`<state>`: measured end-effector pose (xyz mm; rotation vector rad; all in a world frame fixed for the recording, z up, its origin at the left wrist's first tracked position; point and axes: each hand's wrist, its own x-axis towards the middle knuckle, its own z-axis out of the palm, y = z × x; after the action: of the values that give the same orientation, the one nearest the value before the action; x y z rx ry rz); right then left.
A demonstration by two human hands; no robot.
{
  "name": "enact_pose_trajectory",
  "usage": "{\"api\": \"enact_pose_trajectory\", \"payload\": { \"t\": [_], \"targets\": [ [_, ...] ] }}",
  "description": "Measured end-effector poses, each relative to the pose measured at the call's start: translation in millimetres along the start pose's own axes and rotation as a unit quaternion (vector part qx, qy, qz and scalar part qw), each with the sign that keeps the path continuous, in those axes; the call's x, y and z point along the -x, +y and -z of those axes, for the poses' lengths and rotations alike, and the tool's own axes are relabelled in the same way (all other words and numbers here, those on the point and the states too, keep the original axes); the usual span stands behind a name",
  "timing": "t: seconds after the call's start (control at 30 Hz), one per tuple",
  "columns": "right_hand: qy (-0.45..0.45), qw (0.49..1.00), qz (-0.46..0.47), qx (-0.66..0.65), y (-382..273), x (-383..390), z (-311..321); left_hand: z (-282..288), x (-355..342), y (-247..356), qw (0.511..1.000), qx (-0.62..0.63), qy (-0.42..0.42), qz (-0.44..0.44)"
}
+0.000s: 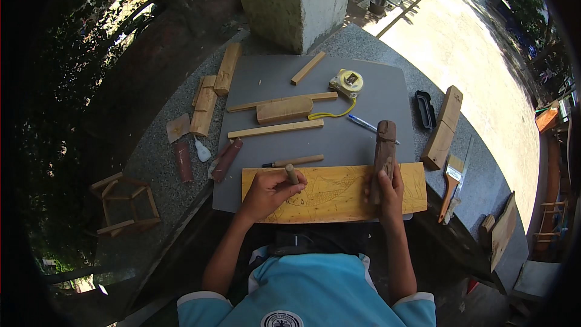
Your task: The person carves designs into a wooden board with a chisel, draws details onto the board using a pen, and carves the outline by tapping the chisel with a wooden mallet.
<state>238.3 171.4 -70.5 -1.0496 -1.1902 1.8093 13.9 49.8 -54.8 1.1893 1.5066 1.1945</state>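
Observation:
In front of me lies a yellow wooden board (330,197) with a carved or drawn pattern of scales and curved lines. My left hand (266,192) is closed around a carving chisel (292,174); only its round wooden handle end shows, and the blade is hidden by the fingers. Toward the board's right end my right hand (390,191) grips a dark brown wooden club (385,142), held upright. A second wooden-handled chisel (296,161) lies just beyond the board's far edge. A blue and white pen (363,123) rests behind the club, partly covered by it.
A grey sheet (393,94) covers the stone table, bearing wood strips (275,129), a wooden block (284,110) and a tape measure (349,82). Sandpaper rolls (183,161) lie left; a brush (451,181), black case (425,109) and beam (443,127) right. A concrete pillar (272,6) stands behind.

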Motion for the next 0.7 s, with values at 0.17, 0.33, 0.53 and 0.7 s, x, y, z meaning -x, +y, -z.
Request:
{"api": "enact_pose_trajectory", "payload": {
  "t": [0.17,0.33,0.53,0.7],
  "targets": [
    [0.001,1.0,-0.004,-0.003,-1.0,0.0,-0.8,0.4,1.1,-4.7,1.0,0.022,0.004,0.01],
    [-0.001,1.0,-0.001,-0.001,0.7,-1.4,-0.1,2.1,0.1,-5.9,1.0,0.028,-0.002,0.012],
    [0.003,0.997,0.002,0.078,-2.9,2.2,0.4,-1.9,-1.1,1.0,0.999,-0.03,0.0,-0.024],
    [-0.141,0.934,0.141,0.297,-52.4,16.8,-31.0,-2.8,-1.7,-4.3,0.997,-0.031,0.012,-0.065]
  ]
}}
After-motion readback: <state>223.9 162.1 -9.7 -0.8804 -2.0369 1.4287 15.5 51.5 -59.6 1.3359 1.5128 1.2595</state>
